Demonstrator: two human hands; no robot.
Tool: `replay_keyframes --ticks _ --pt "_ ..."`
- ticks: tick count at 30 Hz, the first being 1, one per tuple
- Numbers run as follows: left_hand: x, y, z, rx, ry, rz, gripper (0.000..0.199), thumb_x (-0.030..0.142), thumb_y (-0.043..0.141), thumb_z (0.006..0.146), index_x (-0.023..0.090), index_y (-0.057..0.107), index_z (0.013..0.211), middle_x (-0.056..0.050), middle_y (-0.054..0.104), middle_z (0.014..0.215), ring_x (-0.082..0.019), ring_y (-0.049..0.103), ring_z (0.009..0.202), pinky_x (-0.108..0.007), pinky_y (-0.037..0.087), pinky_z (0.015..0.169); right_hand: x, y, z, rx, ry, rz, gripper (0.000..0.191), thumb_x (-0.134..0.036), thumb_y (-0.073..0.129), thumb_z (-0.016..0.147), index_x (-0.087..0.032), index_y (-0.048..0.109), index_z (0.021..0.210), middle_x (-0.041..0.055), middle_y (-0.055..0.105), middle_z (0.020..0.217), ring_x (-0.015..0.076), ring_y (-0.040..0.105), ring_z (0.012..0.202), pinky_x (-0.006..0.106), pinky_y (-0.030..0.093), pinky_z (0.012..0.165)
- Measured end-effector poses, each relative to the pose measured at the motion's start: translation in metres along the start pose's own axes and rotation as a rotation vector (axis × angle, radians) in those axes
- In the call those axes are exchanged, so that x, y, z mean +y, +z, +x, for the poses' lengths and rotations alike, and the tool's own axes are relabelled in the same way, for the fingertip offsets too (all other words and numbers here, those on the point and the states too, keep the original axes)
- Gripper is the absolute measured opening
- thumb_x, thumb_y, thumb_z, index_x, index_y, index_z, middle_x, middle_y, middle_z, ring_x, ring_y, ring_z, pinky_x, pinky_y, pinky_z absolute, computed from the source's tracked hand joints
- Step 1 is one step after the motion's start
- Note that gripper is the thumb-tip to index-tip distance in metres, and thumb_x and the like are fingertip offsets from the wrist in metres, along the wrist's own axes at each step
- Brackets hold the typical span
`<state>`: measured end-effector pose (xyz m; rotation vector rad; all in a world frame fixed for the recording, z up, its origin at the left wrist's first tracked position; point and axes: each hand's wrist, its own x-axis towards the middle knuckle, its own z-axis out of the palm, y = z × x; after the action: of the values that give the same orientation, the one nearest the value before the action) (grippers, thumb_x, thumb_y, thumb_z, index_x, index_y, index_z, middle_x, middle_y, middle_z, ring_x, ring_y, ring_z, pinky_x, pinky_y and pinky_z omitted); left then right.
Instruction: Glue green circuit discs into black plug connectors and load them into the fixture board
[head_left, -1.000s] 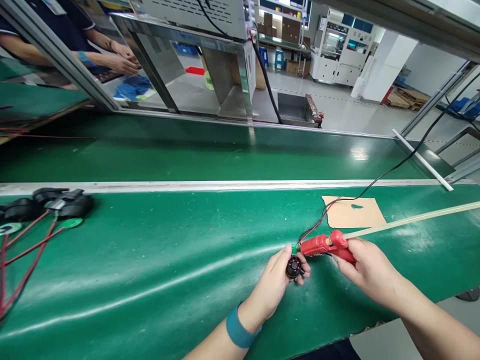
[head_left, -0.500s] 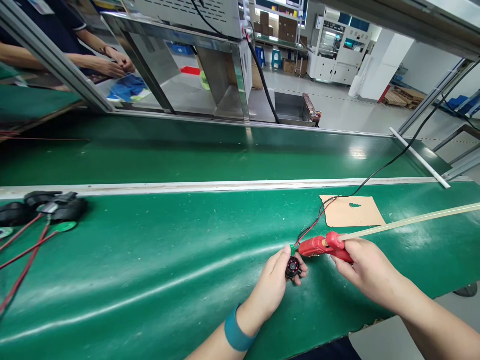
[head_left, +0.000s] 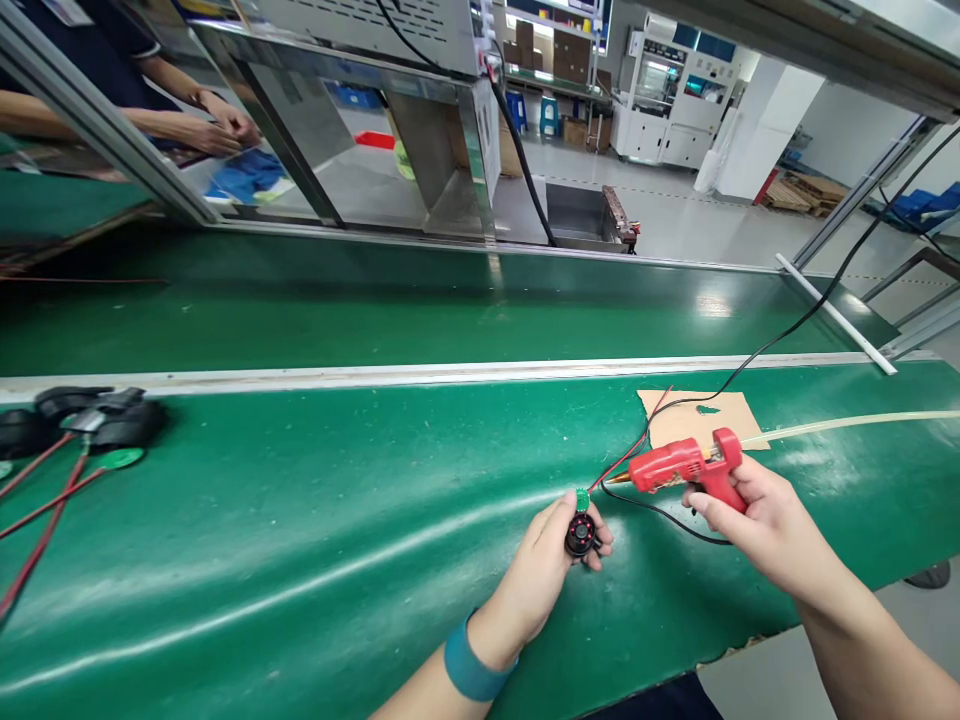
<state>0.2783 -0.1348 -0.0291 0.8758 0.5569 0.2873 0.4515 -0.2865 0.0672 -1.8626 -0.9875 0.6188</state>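
Note:
My left hand (head_left: 551, 545) is closed around a small round black motor (head_left: 580, 535) with pinkish-red spots on its face. A little green circuit board (head_left: 582, 499) sticks up from it beside my thumb, and a red wire (head_left: 621, 462) runs up from the board. In my right hand (head_left: 772, 525) is a red hot glue gun (head_left: 679, 466), gripped by its handle. Its metal nozzle points left, just right of the board and apart from it. A long pale glue stick (head_left: 847, 426) extends out of the gun's back. The gun's black cord (head_left: 675, 522) loops beneath it.
A brown cardboard piece (head_left: 727, 418) lies on the green bench mat (head_left: 337, 520) behind the gun. At the left are several black parts (head_left: 124, 422) with red wires. A white strip (head_left: 375, 374) crosses the bench. Another person's hands (head_left: 225, 125) work beyond the frame at upper left.
My right hand has drawn the glue gun right and up, away from the board, and tilted it so that its body and nozzle show. My left hand keeps the motor nearly in place.

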Motion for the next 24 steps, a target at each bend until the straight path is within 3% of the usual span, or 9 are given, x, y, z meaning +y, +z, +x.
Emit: replay_keyframes --ticks 4,7,12,16,18,20,21,22,24 --pt "0.004 0.001 -0.002 -0.031 -0.031 -0.064 0.056 0.067 0.056 0.089 0.013 0.066 0.081 -0.008 0.069 0.075 -0.021 0.066 0.069 -0.029 0.05 0.057 0.018 -0.014 -0.004 0.067 0.184 0.312 0.031 -0.044 0.075 0.085 -0.016 0.064 0.092 0.0035 0.067 0.081 0.0106 0.053 0.056 0.024 0.044 0.054" --pt "0.006 0.001 -0.003 -0.046 -0.025 -0.094 0.053 0.065 0.056 0.09 0.014 0.066 0.084 -0.008 0.07 0.077 -0.021 0.066 0.071 -0.029 0.05 0.059 0.045 -0.033 -0.008 0.21 0.263 0.426 0.038 -0.049 0.079 0.079 -0.016 0.064 0.093 0.0041 0.067 0.085 0.0092 0.052 0.054 0.022 0.042 0.051" --pt "0.01 -0.001 -0.005 -0.053 0.005 -0.084 0.047 0.06 0.056 0.093 0.014 0.066 0.085 -0.008 0.07 0.078 -0.021 0.066 0.073 -0.03 0.051 0.06 0.103 -0.08 -0.016 0.49 0.463 0.059 0.05 -0.062 0.074 0.069 -0.017 0.064 0.085 0.0051 0.063 0.067 0.0181 0.057 0.056 0.032 0.049 0.054" --pt "0.017 -0.006 -0.008 -0.072 0.034 -0.054 0.046 0.059 0.055 0.093 0.014 0.067 0.087 -0.009 0.071 0.079 -0.022 0.067 0.074 -0.03 0.051 0.06 0.124 -0.104 -0.013 0.646 0.548 -0.185 0.043 -0.052 0.082 0.055 -0.018 0.064 0.074 0.0115 0.063 0.067 0.0363 0.064 0.075 0.047 0.052 0.064" --pt "0.02 -0.01 -0.01 -0.086 0.036 -0.04 0.046 0.058 0.055 0.094 0.014 0.067 0.088 -0.009 0.071 0.08 -0.022 0.067 0.074 -0.03 0.051 0.06 0.119 -0.095 -0.009 0.756 0.494 -0.321 0.042 -0.05 0.08 0.059 -0.017 0.067 0.081 0.0151 0.065 0.08 0.0416 0.062 0.094 0.052 0.051 0.075" --pt "0.021 -0.014 -0.011 -0.09 0.031 -0.031 0.045 0.058 0.056 0.094 0.014 0.067 0.089 -0.01 0.071 0.08 -0.022 0.067 0.074 -0.03 0.052 0.06 0.102 -0.067 -0.004 0.799 0.3 -0.402 0.043 -0.052 0.072 0.073 -0.017 0.069 0.098 0.0152 0.067 0.096 0.0363 0.062 0.099 0.05 0.051 0.083" --pt "0.02 -0.015 -0.012 -0.089 0.029 -0.026 0.045 0.057 0.056 0.094 0.014 0.067 0.089 -0.01 0.071 0.08 -0.022 0.067 0.074 -0.03 0.052 0.06 0.09 -0.047 -0.001 0.758 0.166 -0.402 0.043 -0.052 0.067 0.08 -0.018 0.069 0.105 0.0136 0.068 0.099 0.0311 0.064 0.093 0.047 0.052 0.083" --pt "0.019 -0.016 -0.012 -0.086 0.031 -0.02 0.045 0.057 0.056 0.094 0.014 0.067 0.089 -0.01 0.071 0.08 -0.022 0.067 0.073 -0.03 0.052 0.06 0.076 -0.025 0.002 0.619 0.053 -0.306 0.043 -0.051 0.067 0.083 -0.018 0.068 0.11 0.0116 0.069 0.099 0.0263 0.065 0.086 0.043 0.054 0.08" --pt "0.017 -0.017 -0.013 -0.079 0.039 0.001 0.045 0.057 0.056 0.094 0.014 0.068 0.087 -0.01 0.071 0.08 -0.022 0.067 0.074 -0.031 0.052 0.06 0.048 0.02 0.01 0.162 -0.028 -0.08 0.04 -0.046 0.064 0.091 -0.018 0.065 0.119 0.0065 0.069 0.087 0.0206 0.066 0.076 0.035 0.056 0.073"
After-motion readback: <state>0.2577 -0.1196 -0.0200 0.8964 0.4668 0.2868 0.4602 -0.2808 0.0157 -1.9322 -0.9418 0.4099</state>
